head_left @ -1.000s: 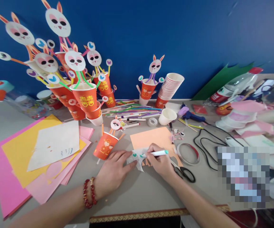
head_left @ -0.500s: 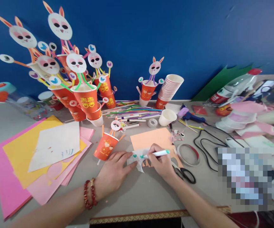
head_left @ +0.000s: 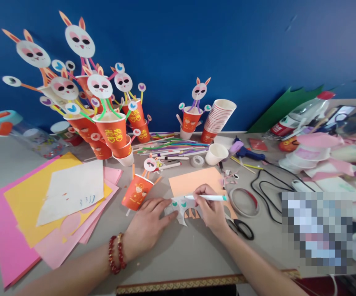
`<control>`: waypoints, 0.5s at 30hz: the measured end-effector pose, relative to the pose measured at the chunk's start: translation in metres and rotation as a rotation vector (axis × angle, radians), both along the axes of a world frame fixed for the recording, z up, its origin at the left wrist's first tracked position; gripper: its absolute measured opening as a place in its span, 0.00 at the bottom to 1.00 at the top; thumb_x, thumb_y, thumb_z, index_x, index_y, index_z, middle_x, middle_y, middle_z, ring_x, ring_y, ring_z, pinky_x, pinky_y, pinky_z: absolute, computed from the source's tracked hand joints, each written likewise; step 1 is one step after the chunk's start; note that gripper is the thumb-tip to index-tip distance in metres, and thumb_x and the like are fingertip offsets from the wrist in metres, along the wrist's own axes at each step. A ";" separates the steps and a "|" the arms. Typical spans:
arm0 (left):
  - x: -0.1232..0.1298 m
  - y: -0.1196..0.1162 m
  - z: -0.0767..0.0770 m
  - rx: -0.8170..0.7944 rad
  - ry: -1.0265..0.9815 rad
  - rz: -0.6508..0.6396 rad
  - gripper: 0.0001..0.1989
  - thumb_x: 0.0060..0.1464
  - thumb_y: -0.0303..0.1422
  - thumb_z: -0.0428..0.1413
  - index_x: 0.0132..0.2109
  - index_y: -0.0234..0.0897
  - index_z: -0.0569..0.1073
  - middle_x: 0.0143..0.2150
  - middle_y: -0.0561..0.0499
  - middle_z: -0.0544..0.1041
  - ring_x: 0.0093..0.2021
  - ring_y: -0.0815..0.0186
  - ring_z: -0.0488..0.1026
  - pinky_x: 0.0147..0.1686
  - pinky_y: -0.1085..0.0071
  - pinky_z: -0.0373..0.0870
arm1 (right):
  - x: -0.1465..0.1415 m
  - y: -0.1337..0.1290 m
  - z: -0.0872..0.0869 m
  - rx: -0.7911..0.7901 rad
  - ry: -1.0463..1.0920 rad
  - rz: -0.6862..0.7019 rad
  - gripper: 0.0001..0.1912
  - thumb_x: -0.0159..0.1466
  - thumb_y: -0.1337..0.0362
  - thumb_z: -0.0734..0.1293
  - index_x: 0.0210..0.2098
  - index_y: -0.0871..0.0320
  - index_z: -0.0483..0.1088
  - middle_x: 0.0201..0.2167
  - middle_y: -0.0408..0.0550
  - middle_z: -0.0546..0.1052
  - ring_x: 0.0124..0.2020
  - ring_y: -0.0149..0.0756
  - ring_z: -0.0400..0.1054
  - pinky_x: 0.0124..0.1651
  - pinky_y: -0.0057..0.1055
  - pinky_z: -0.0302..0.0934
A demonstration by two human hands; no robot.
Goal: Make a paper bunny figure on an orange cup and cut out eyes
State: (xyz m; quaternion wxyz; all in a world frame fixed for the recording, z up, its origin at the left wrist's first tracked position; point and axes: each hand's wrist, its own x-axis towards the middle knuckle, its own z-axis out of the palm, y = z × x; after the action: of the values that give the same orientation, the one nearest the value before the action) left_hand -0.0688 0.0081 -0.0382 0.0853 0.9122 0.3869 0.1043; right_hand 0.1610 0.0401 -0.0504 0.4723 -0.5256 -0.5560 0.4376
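Observation:
A cut piece of white paper lies near the middle of the table, with two small green hearts on it. My left hand rests flat at its left side, fingers spread and fingertips on the paper. In my right hand is a white marker with a green end; its tip is over the paper, just above the right heart. Orange paper lies behind and partly under the white piece. A red paper cup with a small rabbit face leans beside my left hand.
Black-handled scissors and a tape roll lie right of my right hand. Coloured sheets cover the left. Rabbit cups, a cup stack, pipe cleaners and a glue gun stand or lie behind.
The marker tip has lifted off the right heart, which now looks filled in, and the marker lies flatter in my right hand. My left hand has stayed in place. The view has shifted slightly.

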 end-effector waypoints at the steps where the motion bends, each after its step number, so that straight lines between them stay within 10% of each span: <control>1: 0.000 0.000 0.000 0.001 -0.006 0.000 0.23 0.61 0.26 0.51 0.61 0.48 0.67 0.62 0.44 0.68 0.58 0.53 0.65 0.53 0.54 0.67 | 0.000 0.000 0.001 0.005 -0.001 -0.003 0.06 0.62 0.64 0.63 0.29 0.56 0.66 0.21 0.40 0.67 0.22 0.31 0.62 0.24 0.26 0.56; 15: 0.002 0.000 0.011 0.020 -0.366 0.044 0.16 0.63 0.24 0.46 0.54 0.39 0.70 0.57 0.42 0.71 0.57 0.57 0.65 0.56 0.57 0.66 | 0.003 -0.007 0.010 0.284 0.020 -0.071 0.05 0.64 0.62 0.67 0.34 0.57 0.70 0.24 0.42 0.71 0.24 0.32 0.66 0.26 0.27 0.61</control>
State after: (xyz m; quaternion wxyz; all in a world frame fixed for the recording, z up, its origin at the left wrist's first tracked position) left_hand -0.0665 0.0076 -0.0272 0.1427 0.8702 0.3837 0.2742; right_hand 0.1644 0.0333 -0.0401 0.5625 -0.4685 -0.5886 0.3429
